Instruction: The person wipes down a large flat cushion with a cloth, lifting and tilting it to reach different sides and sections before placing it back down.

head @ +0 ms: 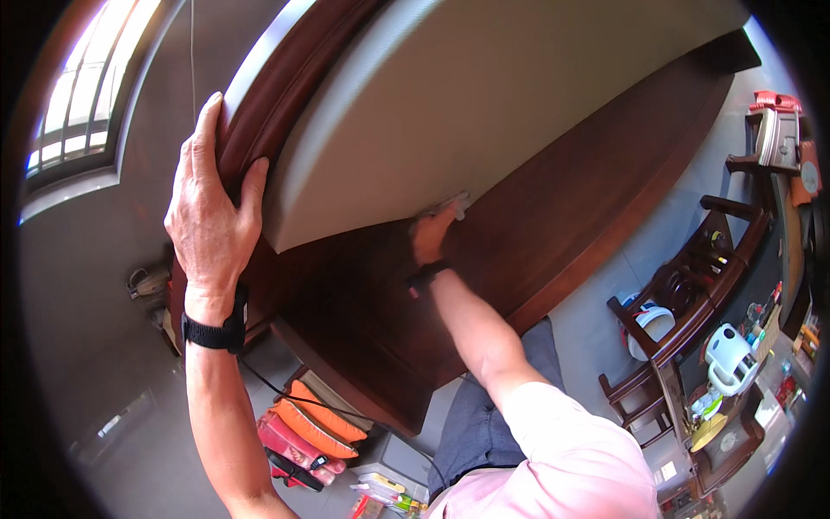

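Note:
My left hand [214, 207] grips the rounded edge of a dark wooden frame [272, 110], with the thumb on one side and the fingers on the other. The frame borders a large beige panel [454, 110]. My right hand [431, 237] reaches to where the panel's lower edge meets a dark wooden ledge [583, 175]. A pale, crumpled cloth-like piece [462, 204] shows at its fingers; blur hides its exact form. Black bands circle both wrists.
Orange cushions [318, 418] and a grey box [395, 464] lie below the ledge's near end. At right stand dark wooden chairs [674, 279], a white bucket [652, 327] and a cluttered table with a light-blue jug [729, 357]. A barred window [84, 84] is upper left.

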`<action>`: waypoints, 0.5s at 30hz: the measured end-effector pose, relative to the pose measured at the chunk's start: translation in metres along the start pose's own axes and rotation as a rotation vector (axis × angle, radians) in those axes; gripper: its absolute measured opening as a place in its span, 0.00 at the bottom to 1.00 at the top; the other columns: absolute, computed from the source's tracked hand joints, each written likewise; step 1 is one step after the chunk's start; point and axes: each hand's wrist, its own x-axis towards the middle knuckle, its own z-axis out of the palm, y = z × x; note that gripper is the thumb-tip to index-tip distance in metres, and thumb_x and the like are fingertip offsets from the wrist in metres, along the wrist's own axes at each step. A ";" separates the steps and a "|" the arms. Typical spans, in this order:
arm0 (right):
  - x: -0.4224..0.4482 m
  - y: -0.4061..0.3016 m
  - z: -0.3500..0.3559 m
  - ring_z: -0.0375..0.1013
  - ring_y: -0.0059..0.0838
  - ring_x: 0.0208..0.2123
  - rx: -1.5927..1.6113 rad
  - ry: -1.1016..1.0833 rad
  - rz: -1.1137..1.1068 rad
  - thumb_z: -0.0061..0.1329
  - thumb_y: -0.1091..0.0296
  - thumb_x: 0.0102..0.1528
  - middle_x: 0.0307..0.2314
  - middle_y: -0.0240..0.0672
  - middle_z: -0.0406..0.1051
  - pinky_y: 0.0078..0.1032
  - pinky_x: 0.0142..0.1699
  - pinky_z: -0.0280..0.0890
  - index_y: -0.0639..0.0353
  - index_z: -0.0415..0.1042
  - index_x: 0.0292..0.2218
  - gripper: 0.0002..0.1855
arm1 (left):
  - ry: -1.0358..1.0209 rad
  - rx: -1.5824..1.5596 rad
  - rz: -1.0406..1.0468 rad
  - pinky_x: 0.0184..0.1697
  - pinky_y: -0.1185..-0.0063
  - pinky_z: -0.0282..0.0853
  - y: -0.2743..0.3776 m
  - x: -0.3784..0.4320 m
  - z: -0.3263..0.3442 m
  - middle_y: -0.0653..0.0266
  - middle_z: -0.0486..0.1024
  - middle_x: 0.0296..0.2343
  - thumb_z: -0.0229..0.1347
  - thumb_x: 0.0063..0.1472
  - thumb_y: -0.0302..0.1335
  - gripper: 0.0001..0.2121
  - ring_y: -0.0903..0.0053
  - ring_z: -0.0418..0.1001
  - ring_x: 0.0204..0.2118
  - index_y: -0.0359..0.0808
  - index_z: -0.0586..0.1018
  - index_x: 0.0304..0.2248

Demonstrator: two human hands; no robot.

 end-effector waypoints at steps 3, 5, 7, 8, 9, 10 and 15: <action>0.040 0.075 -0.028 0.59 0.42 0.55 0.263 -0.104 0.285 0.43 0.78 0.53 0.55 0.49 0.56 0.36 0.55 0.59 0.63 0.47 0.61 0.36 | 0.004 0.006 -0.002 0.48 0.69 0.71 -0.006 -0.006 0.001 0.57 0.71 0.47 0.59 0.54 0.28 0.32 0.60 0.72 0.48 0.45 0.62 0.59; 0.024 0.041 -0.028 0.66 0.38 0.50 0.226 -0.163 0.500 0.43 0.70 0.57 0.49 0.43 0.63 0.35 0.49 0.65 0.60 0.54 0.57 0.28 | -0.012 0.055 -0.023 0.48 0.69 0.71 -0.024 -0.029 -0.009 0.56 0.72 0.47 0.60 0.53 0.27 0.32 0.60 0.72 0.48 0.43 0.63 0.58; 0.041 0.011 -0.046 0.69 0.35 0.46 0.136 -0.146 0.623 0.42 0.64 0.60 0.45 0.39 0.68 0.34 0.45 0.67 0.59 0.59 0.54 0.22 | -0.006 0.065 -0.021 0.47 0.69 0.71 -0.021 -0.027 -0.017 0.56 0.72 0.46 0.60 0.53 0.27 0.32 0.60 0.73 0.47 0.42 0.64 0.58; 0.060 0.000 -0.052 0.72 0.40 0.43 -0.595 -0.475 0.319 0.43 0.68 0.56 0.45 0.44 0.69 0.36 0.42 0.69 0.60 0.64 0.50 0.20 | 0.006 0.058 -0.014 0.47 0.70 0.71 -0.019 -0.025 -0.016 0.57 0.73 0.45 0.60 0.53 0.27 0.32 0.60 0.73 0.46 0.42 0.64 0.58; 0.090 -0.006 -0.073 0.75 0.45 0.39 -1.321 -0.743 -0.043 0.45 0.72 0.53 0.44 0.48 0.71 0.39 0.40 0.71 0.62 0.68 0.46 0.18 | 0.027 0.021 0.005 0.46 0.71 0.72 -0.012 -0.016 -0.006 0.57 0.73 0.45 0.60 0.52 0.26 0.32 0.60 0.74 0.45 0.42 0.64 0.57; 0.128 -0.003 -0.096 0.73 0.47 0.42 -1.369 -0.672 -0.025 0.46 0.73 0.52 0.46 0.51 0.69 0.40 0.44 0.69 0.62 0.68 0.47 0.19 | 0.047 -0.013 0.037 0.45 0.71 0.72 -0.004 -0.005 -0.001 0.57 0.73 0.44 0.60 0.52 0.27 0.32 0.61 0.74 0.44 0.42 0.65 0.57; 0.067 -0.141 -0.035 0.56 0.43 0.59 0.409 0.176 0.109 0.46 0.70 0.54 0.53 0.49 0.61 0.36 0.62 0.51 0.67 0.59 0.55 0.28 | 0.008 0.088 -0.031 0.42 0.72 0.73 -0.020 -0.028 -0.007 0.61 0.73 0.42 0.61 0.51 0.32 0.31 0.63 0.75 0.41 0.46 0.66 0.56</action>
